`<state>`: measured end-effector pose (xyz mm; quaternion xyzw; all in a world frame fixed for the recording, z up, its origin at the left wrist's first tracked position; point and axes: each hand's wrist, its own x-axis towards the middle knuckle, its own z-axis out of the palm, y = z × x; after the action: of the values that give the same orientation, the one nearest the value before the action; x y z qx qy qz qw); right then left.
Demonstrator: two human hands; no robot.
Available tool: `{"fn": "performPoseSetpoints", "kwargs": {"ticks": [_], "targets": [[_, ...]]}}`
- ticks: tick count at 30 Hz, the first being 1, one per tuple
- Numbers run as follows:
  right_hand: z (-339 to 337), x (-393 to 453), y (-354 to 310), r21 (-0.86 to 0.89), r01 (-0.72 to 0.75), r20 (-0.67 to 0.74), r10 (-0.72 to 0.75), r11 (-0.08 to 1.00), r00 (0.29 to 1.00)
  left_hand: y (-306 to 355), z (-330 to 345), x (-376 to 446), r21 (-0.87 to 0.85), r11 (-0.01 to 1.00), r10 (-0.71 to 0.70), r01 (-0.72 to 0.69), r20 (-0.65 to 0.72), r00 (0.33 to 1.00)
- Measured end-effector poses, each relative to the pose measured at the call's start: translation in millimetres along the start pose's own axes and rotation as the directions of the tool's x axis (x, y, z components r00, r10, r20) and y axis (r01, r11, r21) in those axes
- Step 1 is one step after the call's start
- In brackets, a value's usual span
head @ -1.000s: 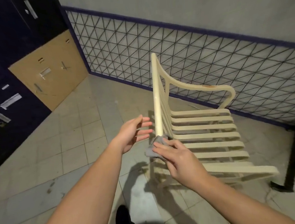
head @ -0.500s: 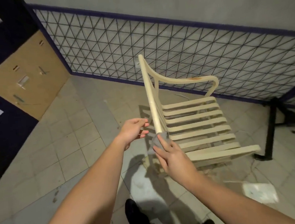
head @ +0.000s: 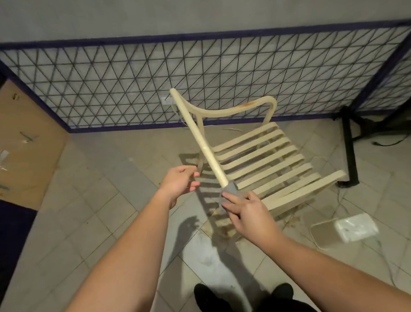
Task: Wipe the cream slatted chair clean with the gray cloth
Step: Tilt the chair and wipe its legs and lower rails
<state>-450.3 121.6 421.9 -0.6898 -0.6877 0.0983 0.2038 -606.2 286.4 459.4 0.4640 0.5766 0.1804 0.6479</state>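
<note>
The chair (head: 256,161) is seen on a tiled floor (head: 86,214), near a wall (head: 188,7) fronted by a dark lattice fence (head: 120,88). Its slatted seat faces up and to the right; the long near rail runs diagonally from upper left down toward the hands. The cloth (head: 229,193) is wrapped around the rail's lower end and is pinched there by the curled fingers of the right hand (head: 248,214). The left hand (head: 179,182) is held loosely open just left of the rail, apart from it, with nothing in it. A pale flat tray (head: 343,230) lies on the floor to the right.
</note>
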Motion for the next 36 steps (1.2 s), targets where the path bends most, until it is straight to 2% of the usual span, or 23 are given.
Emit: {"fn": "performPoseSetpoints", "kwargs": {"ticks": [2,5,8,11,14,15,17,19,22,24,26,27,32,34,36], "targets": [[-8,-11,6,0.077,0.032,0.025,-0.034,0.997,0.999,3,-1,-1,-0.013,1.000,-0.008,0.008,-0.011,1.000],[-34,-7,19,0.393,-0.208,0.041,0.209,0.896,0.977,4,1,-3,0.011,1.000,-0.012,0.013,-0.016,1.000],[-54,30,21,0.496,-0.243,-0.069,0.317,0.834,0.946,2,1,-2,0.021,1.000,-0.015,0.015,-0.030,0.999],[-47,77,20,0.418,-0.271,0.050,0.276,0.867,0.960,1,1,-1,0.005,1.000,-0.008,0.008,-0.076,0.997],[-16,84,19,0.313,-0.176,0.138,0.138,0.933,0.981,1,3,3,0.026,0.999,0.036,-0.034,-0.097,0.995],[-7,74,20,0.306,-0.175,0.152,0.134,0.936,0.979,2,3,6,0.049,0.998,0.053,-0.048,-0.098,0.994],[2,49,23,0.295,-0.223,0.122,0.195,0.929,0.973,5,2,13,0.056,0.997,0.055,-0.050,-0.096,0.994],[-10,33,21,0.284,-0.226,0.109,0.203,0.932,0.973,12,-1,25,-0.043,0.999,0.023,-0.027,-0.072,0.997],[-48,42,12,0.349,-0.240,0.130,0.207,0.906,0.970,26,-4,50,-0.193,0.980,-0.038,0.041,0.020,0.999],[-58,63,9,0.420,-0.269,0.051,0.274,0.867,0.960,34,-4,68,-0.234,0.969,-0.062,0.078,0.078,0.995],[-50,91,5,0.379,-0.224,-0.079,0.273,0.898,0.959,42,-3,81,-0.288,0.952,-0.070,0.105,0.130,0.989],[-41,103,1,0.325,-0.203,-0.086,0.243,0.924,0.966,47,-4,85,-0.305,0.945,-0.073,0.116,0.150,0.986],[18,85,-16,-0.002,-0.103,0.031,0.103,0.995,0.994,57,-16,99,-0.298,0.938,-0.109,0.174,0.224,0.968],[13,64,-12,-0.025,-0.079,0.030,0.079,0.997,0.996,59,-19,101,-0.301,0.933,-0.126,0.197,0.240,0.963],[-7,57,-8,0.034,-0.048,0.002,0.048,0.998,0.999,60,-22,102,-0.300,0.929,-0.136,0.215,0.262,0.955]]}}
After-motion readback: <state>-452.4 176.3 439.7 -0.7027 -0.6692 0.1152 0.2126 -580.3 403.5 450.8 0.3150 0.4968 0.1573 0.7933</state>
